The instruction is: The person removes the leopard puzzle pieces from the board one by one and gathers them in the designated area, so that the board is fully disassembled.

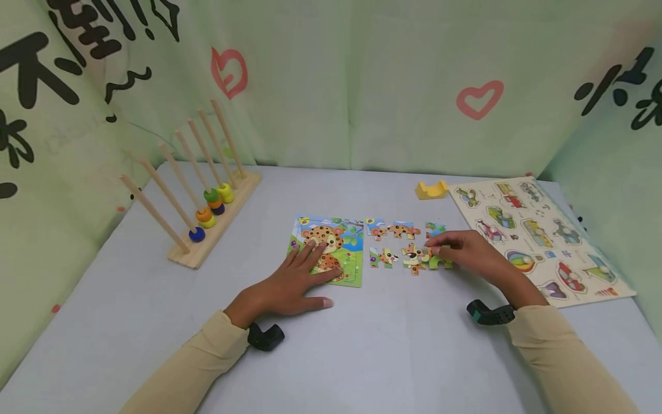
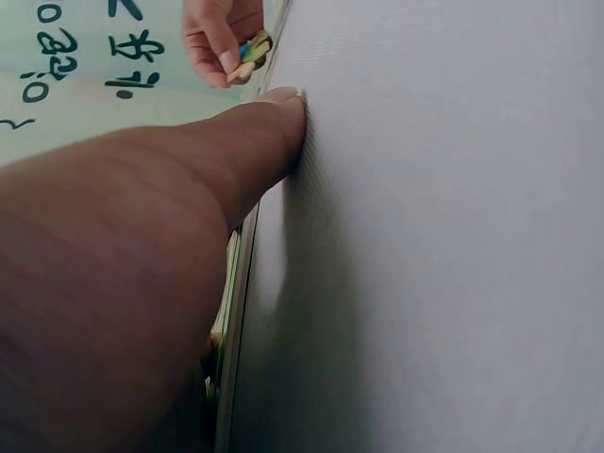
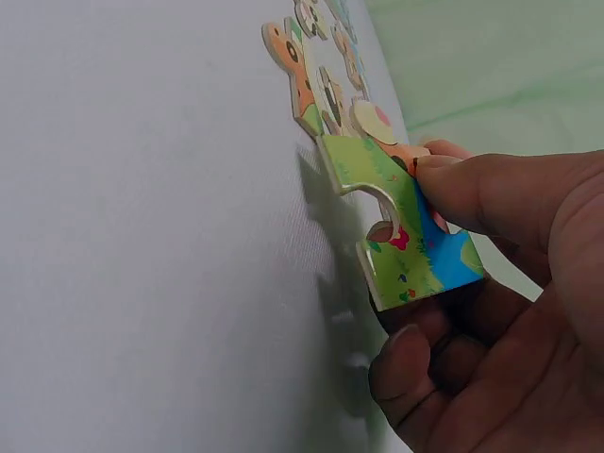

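My left hand (image 1: 292, 287) lies flat with spread fingers on a picture board (image 1: 353, 270) showing a spotted leopard cub. In the left wrist view, its thumb (image 2: 236, 142) reaches past the board's edge onto the tabletop. My right hand (image 1: 476, 256) pinches a jigsaw piece (image 3: 411, 269) between thumb and fingers, tilted up from the table. Green grass, blue and a red flower are printed on this piece. Loose jigsaw pieces lie in two rows beside the board, among them one with a cub's face (image 1: 415, 256) and one with a spotted body (image 1: 403, 230).
At the left stands a wooden peg rack (image 1: 207, 250) with tall rods and coloured beads. A yellow curved block (image 1: 431, 190) sits at the back right, by a large picture board (image 1: 522, 204). Green curtains (image 1: 351, 86) hang round the table's back and sides.
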{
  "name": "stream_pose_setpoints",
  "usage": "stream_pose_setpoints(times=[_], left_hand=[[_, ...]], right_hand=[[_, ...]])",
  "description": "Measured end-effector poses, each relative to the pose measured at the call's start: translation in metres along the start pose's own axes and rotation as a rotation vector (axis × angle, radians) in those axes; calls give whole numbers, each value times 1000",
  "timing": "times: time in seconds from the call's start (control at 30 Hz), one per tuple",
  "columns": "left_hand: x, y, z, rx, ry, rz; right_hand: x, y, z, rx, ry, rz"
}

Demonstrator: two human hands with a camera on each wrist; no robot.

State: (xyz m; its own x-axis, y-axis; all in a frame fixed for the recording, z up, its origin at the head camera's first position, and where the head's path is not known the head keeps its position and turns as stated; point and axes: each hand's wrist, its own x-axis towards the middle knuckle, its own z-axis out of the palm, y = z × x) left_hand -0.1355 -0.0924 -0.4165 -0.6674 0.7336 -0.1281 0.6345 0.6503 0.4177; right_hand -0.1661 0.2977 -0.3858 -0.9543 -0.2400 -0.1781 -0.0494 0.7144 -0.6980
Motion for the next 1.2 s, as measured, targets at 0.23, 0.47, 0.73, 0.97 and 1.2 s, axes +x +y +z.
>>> stream_pose_setpoints(times=[0.23,0.47,0.73,0.97,1.2], left_hand=[[1,1,-1,-13,-4,11],[0,1,-1,-6,-2,4],[0,-1,1,2,3,4],[0,-2,1,2,10,11],[-1,-2,1,-4,17,6]], right_hand=[[-4,6,0,-60,14,16],[-2,9,0,-124,40,-11],[0,9,4,-144,65,-31],[-1,9,6,-166,90,-69],[0,7,8,-172,116,-29]])
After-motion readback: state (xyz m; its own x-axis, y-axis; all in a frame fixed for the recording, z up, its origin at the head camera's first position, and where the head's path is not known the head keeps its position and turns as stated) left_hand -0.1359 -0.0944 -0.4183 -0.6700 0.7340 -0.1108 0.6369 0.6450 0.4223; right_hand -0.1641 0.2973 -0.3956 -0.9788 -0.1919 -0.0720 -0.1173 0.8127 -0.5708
